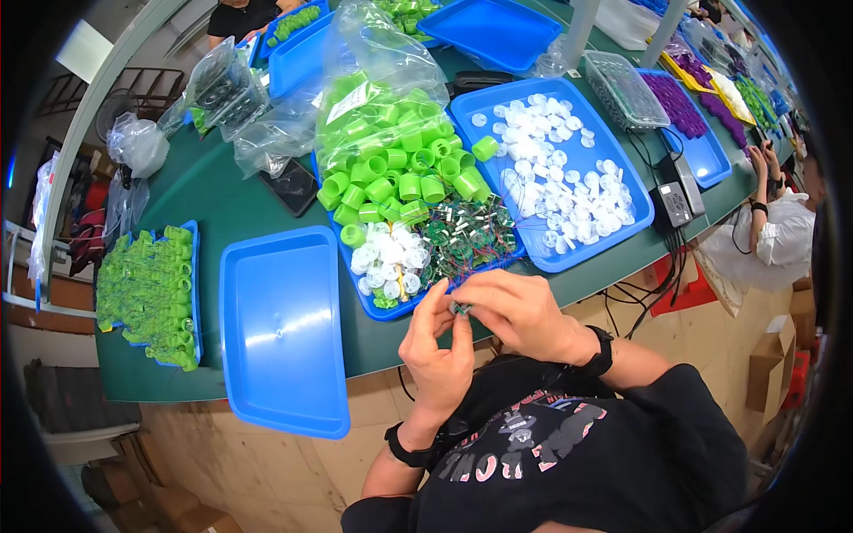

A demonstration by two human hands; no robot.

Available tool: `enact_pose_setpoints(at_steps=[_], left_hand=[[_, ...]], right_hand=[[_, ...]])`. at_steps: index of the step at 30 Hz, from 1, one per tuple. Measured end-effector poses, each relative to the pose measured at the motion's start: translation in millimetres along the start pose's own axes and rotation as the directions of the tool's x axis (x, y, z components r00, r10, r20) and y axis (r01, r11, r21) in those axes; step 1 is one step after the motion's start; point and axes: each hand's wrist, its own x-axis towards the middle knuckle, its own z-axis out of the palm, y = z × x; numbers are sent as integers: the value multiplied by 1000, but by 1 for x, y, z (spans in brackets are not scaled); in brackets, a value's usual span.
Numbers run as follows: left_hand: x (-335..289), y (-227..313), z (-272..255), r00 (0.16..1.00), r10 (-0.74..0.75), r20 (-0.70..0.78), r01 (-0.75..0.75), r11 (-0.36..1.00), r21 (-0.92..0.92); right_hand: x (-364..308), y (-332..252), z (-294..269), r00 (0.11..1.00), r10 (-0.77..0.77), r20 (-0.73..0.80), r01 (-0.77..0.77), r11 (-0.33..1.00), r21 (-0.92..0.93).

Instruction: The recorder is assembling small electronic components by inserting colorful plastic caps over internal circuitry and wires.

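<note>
Both my hands meet just off the near edge of the table, close to my chest. Between the fingertips of my left hand [437, 351] and my right hand [524, 311] is a small dark green circuit board [460, 308], mostly covered by the fingers. Right beyond them, a blue tray [378, 313] carries bright green plastic cups [409, 185], white translucent caps [389, 258] and a tangle of small circuit boards with thin wires [471, 233]. A clear plastic bag [369, 53] drapes over the cups at the far side.
To the right, a blue tray [555, 262] holds white translucent discs [613, 200]. At left are a bare blue tray [283, 333] and wired green pieces [147, 293]. A phone [291, 186] and a black power box [673, 204] with cables lie nearby. Another person [764, 222] works at far right.
</note>
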Motion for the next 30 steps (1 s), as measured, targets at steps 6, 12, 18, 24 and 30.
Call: enact_pose_setpoints(at_steps=[6,12,18,24,30], left_hand=[[13,24,-13,982,-69,174,70,998,4],[93,-12,-50,941,318,-115,-178,755,631],[120,-39,-55,988,148,-51,-53,623,780],[104,-35,-52,967,224,-121,-108,791,602],[36,12,-40,978,-205,36,203,901,-384]], right_hand=[[-2,7,-3,994,-101,-51,97,993,-72],[-3,5,-10,947,305,-98,-275,931,239],[-9,0,-5,879,472,59,-431,738,520],[-3,6,-19,779,604,167,-446,347,825],[-5,7,-14,741,541,397,-398,-123,909]])
